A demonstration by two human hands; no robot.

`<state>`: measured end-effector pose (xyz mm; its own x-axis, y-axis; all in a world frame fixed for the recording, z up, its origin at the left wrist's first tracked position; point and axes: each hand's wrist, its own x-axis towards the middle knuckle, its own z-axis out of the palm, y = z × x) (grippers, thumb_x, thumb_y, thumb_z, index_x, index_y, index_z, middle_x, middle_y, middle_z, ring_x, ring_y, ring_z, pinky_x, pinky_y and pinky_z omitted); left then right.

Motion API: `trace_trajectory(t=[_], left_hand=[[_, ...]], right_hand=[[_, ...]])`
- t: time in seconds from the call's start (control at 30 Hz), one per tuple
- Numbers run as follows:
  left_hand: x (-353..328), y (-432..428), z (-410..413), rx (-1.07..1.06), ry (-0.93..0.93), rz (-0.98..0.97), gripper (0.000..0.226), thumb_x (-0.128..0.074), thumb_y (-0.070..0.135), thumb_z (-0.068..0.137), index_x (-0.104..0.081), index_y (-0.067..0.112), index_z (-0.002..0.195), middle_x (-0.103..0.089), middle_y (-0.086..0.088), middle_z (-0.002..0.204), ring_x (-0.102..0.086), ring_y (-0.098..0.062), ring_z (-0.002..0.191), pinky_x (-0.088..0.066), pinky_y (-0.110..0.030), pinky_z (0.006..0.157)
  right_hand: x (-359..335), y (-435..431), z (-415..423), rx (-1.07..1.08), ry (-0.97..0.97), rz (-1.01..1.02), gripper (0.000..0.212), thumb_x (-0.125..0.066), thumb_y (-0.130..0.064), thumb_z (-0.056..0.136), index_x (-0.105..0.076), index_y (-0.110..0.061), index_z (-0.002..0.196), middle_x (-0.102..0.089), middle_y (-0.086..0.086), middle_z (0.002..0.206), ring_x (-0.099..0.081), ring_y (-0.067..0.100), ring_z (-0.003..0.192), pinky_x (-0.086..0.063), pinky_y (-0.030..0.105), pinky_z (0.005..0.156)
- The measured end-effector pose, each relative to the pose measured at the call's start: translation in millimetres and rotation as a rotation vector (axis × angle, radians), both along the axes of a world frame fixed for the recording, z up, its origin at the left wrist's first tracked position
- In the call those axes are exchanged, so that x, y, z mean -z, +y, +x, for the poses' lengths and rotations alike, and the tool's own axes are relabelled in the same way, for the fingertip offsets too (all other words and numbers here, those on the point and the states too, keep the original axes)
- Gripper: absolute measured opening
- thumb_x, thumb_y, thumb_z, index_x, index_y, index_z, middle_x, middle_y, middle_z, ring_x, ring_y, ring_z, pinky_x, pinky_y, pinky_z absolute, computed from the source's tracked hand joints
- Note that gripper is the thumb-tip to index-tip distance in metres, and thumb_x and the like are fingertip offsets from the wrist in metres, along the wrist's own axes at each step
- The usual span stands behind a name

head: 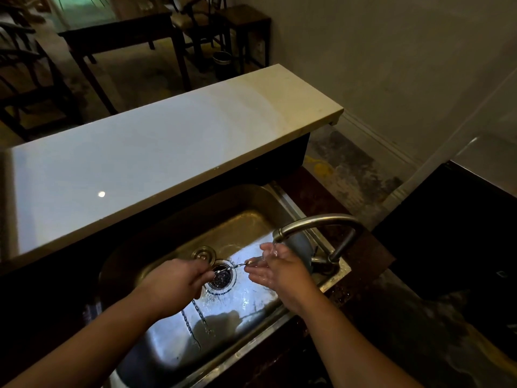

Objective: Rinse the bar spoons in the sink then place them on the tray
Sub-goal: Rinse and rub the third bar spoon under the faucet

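Observation:
A thin twisted metal bar spoon (230, 268) lies level over the drain (221, 278) of the steel sink (156, 236). My left hand (176, 281) pinches its handle end. My right hand (275, 268) is cupped palm-up under the faucet spout (282, 233), with the spoon's far end at its fingers. Water runs from the spout onto that hand. No tray is in view.
A drain stopper (203, 254) on a chain (193, 317) rests in the basin beside the drain. A raised pale bar top (167, 152) runs behind the sink. The faucet base (333, 259) stands at the sink's right rim. Dark tables and chairs (117, 37) stand beyond the bar.

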<state>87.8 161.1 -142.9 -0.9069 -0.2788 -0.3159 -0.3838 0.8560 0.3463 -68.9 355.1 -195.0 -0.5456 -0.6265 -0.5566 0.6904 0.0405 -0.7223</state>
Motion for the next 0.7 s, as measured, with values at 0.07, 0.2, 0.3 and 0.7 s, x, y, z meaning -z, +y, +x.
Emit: trace_trajectory(t=[0.07, 0.2, 0.3, 0.7], left_hand=[[-0.9, 1.3, 0.7, -0.005, 0.015, 0.038, 0.016, -0.048, 0.052, 0.100, -0.052, 0.038, 0.096, -0.070, 0.018, 0.070, -0.061, 0.003, 0.065, -0.052, -0.027, 0.066], [-0.5, 7.7, -1.1, -0.001, 0.063, 0.006, 0.019, -0.053, 0.057, 0.096, -0.046, 0.039, 0.101, -0.069, 0.014, 0.072, -0.064, -0.003, 0.069, -0.055, -0.033, 0.066], [2.0, 4.2, -1.7, -0.019, 0.074, -0.063, 0.023, -0.052, 0.055, 0.096, -0.041, 0.036, 0.094, -0.068, 0.014, 0.072, -0.065, -0.010, 0.072, -0.056, -0.034, 0.067], [4.6, 4.0, -0.4, 0.013, 0.099, -0.092, 0.026, -0.046, 0.057, 0.098, -0.044, 0.031, 0.095, -0.068, 0.011, 0.075, -0.066, -0.013, 0.074, -0.055, -0.037, 0.067]], right_hand=[[-1.7, 1.3, -0.8, -0.001, 0.013, 0.017, 0.022, -0.050, -0.024, 0.108, -0.060, -0.004, 0.109, -0.080, 0.020, 0.092, -0.078, 0.039, 0.093, -0.065, 0.038, 0.071], [-2.2, 1.3, 0.7, 0.041, 0.014, 0.060, 0.023, -0.050, -0.023, 0.108, -0.058, -0.002, 0.115, -0.079, 0.021, 0.090, -0.079, 0.037, 0.087, -0.064, 0.036, 0.066], [-5.1, 1.5, 1.5, -0.012, -0.025, 0.041, 0.017, -0.055, -0.015, 0.106, -0.055, -0.008, 0.121, -0.078, 0.023, 0.101, -0.079, 0.037, 0.093, -0.064, 0.038, 0.071], [-12.0, -4.3, -2.3, 0.030, 0.009, 0.079, 0.025, -0.051, -0.023, 0.108, -0.063, -0.001, 0.107, -0.081, 0.016, 0.084, -0.080, 0.034, 0.085, -0.064, 0.034, 0.066]])
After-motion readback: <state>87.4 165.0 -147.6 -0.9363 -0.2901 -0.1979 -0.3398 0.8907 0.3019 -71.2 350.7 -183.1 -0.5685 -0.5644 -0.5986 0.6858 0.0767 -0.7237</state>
